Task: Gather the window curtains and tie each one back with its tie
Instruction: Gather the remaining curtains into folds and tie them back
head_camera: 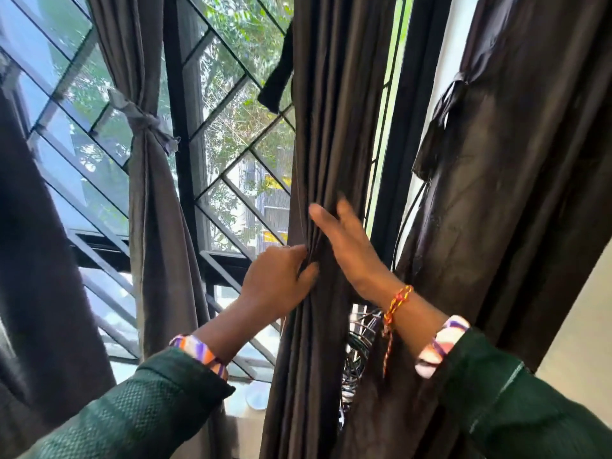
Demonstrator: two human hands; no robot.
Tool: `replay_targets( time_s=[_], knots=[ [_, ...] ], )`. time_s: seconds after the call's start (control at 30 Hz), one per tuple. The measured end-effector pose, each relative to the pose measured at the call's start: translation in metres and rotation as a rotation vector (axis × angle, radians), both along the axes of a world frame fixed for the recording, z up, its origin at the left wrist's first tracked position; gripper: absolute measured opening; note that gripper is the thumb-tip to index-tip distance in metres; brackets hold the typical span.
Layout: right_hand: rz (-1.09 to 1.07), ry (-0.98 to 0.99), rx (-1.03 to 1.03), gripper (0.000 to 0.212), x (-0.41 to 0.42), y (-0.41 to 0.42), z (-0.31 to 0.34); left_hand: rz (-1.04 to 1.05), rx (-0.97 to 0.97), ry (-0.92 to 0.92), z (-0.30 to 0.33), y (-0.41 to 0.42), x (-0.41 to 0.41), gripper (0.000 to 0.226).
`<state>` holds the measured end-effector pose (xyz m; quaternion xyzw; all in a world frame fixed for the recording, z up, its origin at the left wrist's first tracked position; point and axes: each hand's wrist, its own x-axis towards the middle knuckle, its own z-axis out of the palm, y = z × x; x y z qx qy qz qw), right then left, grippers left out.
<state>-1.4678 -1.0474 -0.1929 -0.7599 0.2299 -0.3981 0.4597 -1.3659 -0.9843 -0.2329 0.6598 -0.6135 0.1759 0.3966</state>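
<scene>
Far left: dark brown fabric curtain (39, 260), edge free. Next, grey-brown pleated curtain (155, 226) already knotted with grey cloth tie (145, 122); open glass with black diamond metal grille (231, 180) on both sides. Centre: dark brown gathered curtain (324, 111), its dark tie strip (278, 77) hanging loose. Left hand (278, 283) fingers pinch folds; right hand (344, 240) fingers straight, pressing folds. Right: dark shiny curtain (513, 193), tied. No writing readable.
</scene>
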Motion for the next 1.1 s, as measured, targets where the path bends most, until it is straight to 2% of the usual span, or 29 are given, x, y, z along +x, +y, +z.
replay_targets(
  time_s=[0.13, 0.2, 0.23, 0.33, 0.37, 0.47, 0.57, 0.67, 0.73, 0.83, 1.0, 1.1],
  knots=[
    [-0.272, 0.039, -0.337, 0.091, 0.009, 0.003, 0.07, 0.041, 0.168, -0.301, 0.017, -0.008, -0.005, 0.038],
    [-0.375, 0.0, -0.381, 0.098, 0.016, 0.0, 0.1, 0.033, 0.287, -0.39, 0.032, -0.012, -0.004, 0.045],
    [-0.412, -0.02, -0.386, 0.089, 0.02, -0.005, 0.112, 0.028, 0.329, -0.396, 0.041, -0.014, -0.001, 0.049],
    [-0.438, -0.03, -0.405, 0.032, 0.025, -0.019, 0.132, -0.066, 0.33, -0.206, 0.074, -0.017, 0.016, 0.055],
    [-0.414, -0.025, -0.407, 0.026, 0.025, -0.023, 0.135, -0.105, 0.294, -0.118, 0.088, -0.018, 0.024, 0.051],
    [-0.308, -0.056, -0.407, 0.041, 0.024, -0.032, 0.134, -0.128, 0.053, 0.09, 0.13, -0.018, 0.039, 0.034],
    [-0.242, -0.099, -0.383, 0.048, 0.022, -0.04, 0.132, 0.009, -0.31, 0.13, 0.165, -0.022, 0.051, 0.022],
    [-0.204, -0.093, -0.343, 0.049, 0.019, -0.049, 0.131, 0.014, -0.514, 0.215, 0.195, -0.029, 0.06, 0.037],
    [-0.178, -0.088, -0.344, 0.049, 0.018, -0.052, 0.13, 0.054, -0.48, 0.235, 0.213, -0.035, 0.065, 0.052],
    [-0.127, -0.091, -0.321, 0.047, 0.015, -0.053, 0.13, -0.023, -0.263, 0.31, 0.234, -0.042, 0.064, 0.055],
    [-0.063, -0.088, -0.322, 0.046, 0.009, -0.051, 0.131, -0.046, -0.148, 0.438, 0.253, -0.049, 0.064, 0.048],
    [-0.125, -0.02, -0.392, 0.047, 0.007, -0.045, 0.131, -0.257, -0.1, 0.55, 0.26, -0.039, 0.061, 0.034]
  ],
)
